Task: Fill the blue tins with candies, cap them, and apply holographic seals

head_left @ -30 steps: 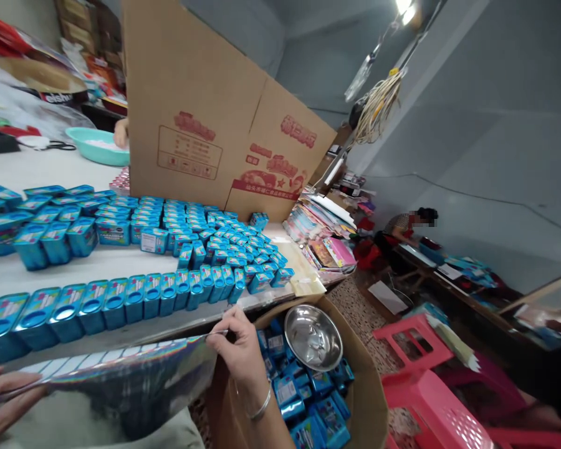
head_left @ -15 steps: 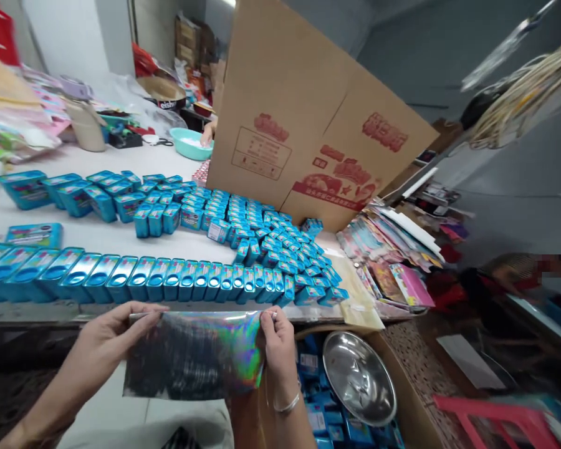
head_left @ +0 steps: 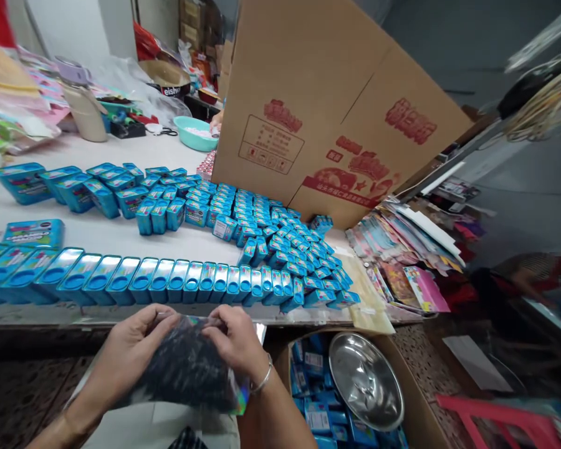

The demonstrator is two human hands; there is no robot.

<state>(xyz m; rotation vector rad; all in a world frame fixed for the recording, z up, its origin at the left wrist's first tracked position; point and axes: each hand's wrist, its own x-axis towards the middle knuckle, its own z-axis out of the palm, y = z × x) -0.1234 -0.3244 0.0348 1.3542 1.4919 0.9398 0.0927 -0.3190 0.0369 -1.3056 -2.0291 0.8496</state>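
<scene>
A shiny plastic bag, dark with rainbow glints, hangs in front of the table's near edge. My left hand pinches its upper left edge between thumb and fingers. On the right side of the same upper edge, my right hand has its fingers closed, with a bracelet at the wrist. Just beyond both hands runs a row of blue tins, standing side by side along the table. More blue tins are grouped behind the row, and a single tin lies flat at the left.
A large cardboard box stands tilted on the table. Below right, a carton holds blue tins and a steel bowl. Stacked colourful packets lie at the table's right end. A mint basin sits behind, near another person's hand.
My right hand has moved left toward my left hand, and the bag, stretched flat before, now sags and bunches between them. The view has shifted slightly.
</scene>
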